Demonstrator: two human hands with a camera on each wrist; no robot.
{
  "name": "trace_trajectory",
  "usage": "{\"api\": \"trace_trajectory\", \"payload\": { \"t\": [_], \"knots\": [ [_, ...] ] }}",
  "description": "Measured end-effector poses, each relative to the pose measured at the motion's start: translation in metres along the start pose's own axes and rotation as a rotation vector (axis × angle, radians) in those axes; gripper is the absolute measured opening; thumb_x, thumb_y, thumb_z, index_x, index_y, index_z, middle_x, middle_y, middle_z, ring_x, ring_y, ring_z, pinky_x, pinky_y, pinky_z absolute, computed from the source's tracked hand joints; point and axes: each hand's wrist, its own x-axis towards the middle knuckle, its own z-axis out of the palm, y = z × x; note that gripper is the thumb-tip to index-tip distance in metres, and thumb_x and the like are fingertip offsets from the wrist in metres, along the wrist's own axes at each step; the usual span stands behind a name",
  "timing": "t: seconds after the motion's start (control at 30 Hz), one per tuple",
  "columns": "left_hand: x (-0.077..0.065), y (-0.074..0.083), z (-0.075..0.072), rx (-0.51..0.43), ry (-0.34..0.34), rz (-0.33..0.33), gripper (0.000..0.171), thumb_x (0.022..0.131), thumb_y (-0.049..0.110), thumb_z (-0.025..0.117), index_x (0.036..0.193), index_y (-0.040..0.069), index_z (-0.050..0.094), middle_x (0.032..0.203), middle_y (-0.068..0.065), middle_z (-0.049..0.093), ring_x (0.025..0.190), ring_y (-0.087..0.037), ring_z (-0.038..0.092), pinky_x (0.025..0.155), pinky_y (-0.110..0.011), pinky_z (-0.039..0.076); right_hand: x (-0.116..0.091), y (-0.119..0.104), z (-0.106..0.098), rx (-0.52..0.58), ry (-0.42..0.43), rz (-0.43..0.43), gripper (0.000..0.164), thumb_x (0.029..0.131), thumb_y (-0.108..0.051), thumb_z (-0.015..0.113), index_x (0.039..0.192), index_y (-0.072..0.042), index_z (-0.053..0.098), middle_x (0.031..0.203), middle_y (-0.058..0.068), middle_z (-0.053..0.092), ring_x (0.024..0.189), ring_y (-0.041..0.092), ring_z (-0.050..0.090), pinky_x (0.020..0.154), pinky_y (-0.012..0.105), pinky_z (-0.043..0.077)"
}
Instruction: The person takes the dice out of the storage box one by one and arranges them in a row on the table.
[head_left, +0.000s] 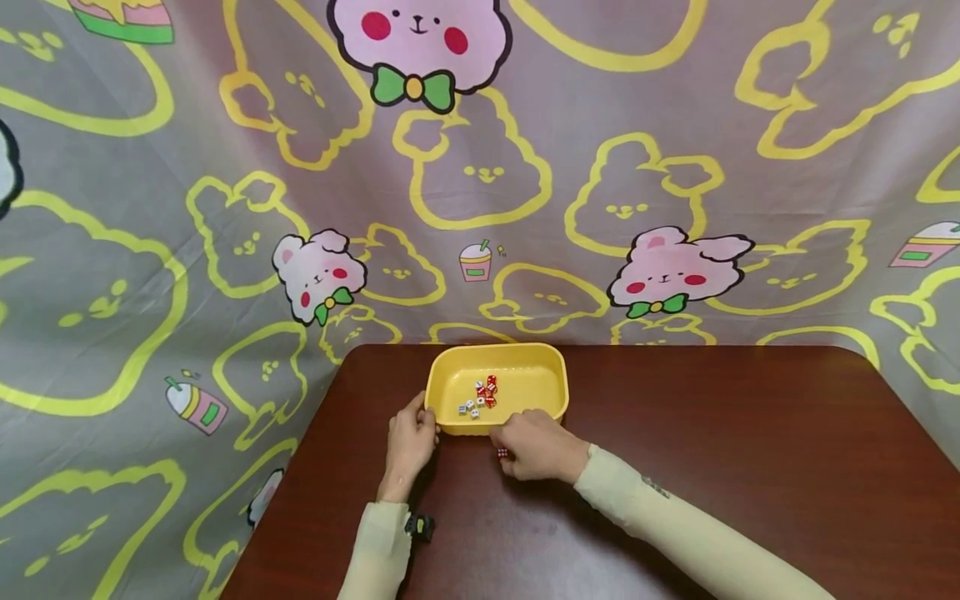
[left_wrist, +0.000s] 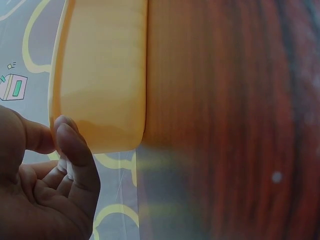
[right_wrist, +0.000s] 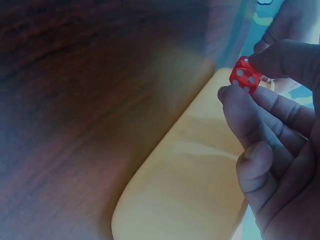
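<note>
Die [head_left: 502, 452] sat just on the near side of the tray [head_left: 542, 390]

From the head view, the relation that counted was between the die and the tray's near wall. The right hand [head_left: 538, 446] held the die on the person's side of that wall, outside the rim, with the tray's inside lying forward of it. The tray's long axis ran left to right across the surface [head_left: 712, 442], so that from the die the way in was across the short dimension. Red dice [head_left: 491, 401] and white dice [head_left: 470, 405] lay together on the tray floor, forward and a little left of the right hand. The left hand [head_left: 411, 437] was at the tray's near left corner, farther from the die than the hand that had it.

In the left wrist view, the left hand pinched the rim close to a corner, fingers and thumb drawn narrow about the edge. The die did not show there.

In the right wrist view, the die was gripped between thumb and fingertip, its spotted faces partly bare (its height above the surface I could not judge). The tray's outer wall showed behind the hand.
</note>
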Motion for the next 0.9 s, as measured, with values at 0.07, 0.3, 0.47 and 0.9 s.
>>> {"api": "trace_trajectory", "payload": {
  "t": [0.07,0.3,0.47,0.9],
  "knots": [
    [0.000,0.000,0.000,-0.001,-0.003,-0.002,0.046,0.097,0.015,0.049,0.142,0.004,0.048,0.070,-0.007,0.067,0.050,-0.014,0.060,0.046,-0.028,0.050,-0.001,-0.001,0.002,-0.024,0.007,-0.003,0.025,0.071,-0.026,0.071,0.062,-0.024,0.048,0.053,-0.012,0.044,0.047,0.007,0.038,0.042,0.027,0.029],
    [-0.002,-0.001,0.000,-0.014,-0.018,-0.011,0.047,0.098,0.016,0.049,0.143,0.003,0.046,0.071,-0.008,0.067,0.051,-0.014,0.060,0.046,-0.029,0.050,-0.004,-0.001,0.008,-0.050,0.019,-0.008,0.025,0.071,-0.024,0.071,0.062,-0.024,0.048,0.054,-0.009,0.049,0.046,0.008,0.040,0.041,0.030,0.032],
    [-0.002,-0.001,0.000,-0.012,-0.016,-0.005,0.046,0.098,0.016,0.048,0.143,0.004,0.046,0.070,-0.006,0.067,0.051,-0.014,0.060,0.046,-0.029,0.050,-0.004,-0.001,0.011,-0.035,0.010,-0.019,0.022,0.071,-0.023,0.071,0.063,-0.024,0.051,0.054,-0.011,0.048,0.046,0.008,0.039,0.041,0.029,0.033],
    [-0.001,0.002,-0.001,-0.005,-0.005,0.005,0.046,0.098,0.015,0.049,0.142,0.003,0.047,0.070,-0.006,0.067,0.051,-0.013,0.060,0.046,-0.028,0.050,-0.003,-0.003,0.016,-0.055,-0.007,-0.028,0.019,0.072,-0.024,0.072,0.066,-0.023,0.053,0.058,-0.009,0.050,0.049,0.007,0.042,0.042,0.030,0.034]
  ]
}}
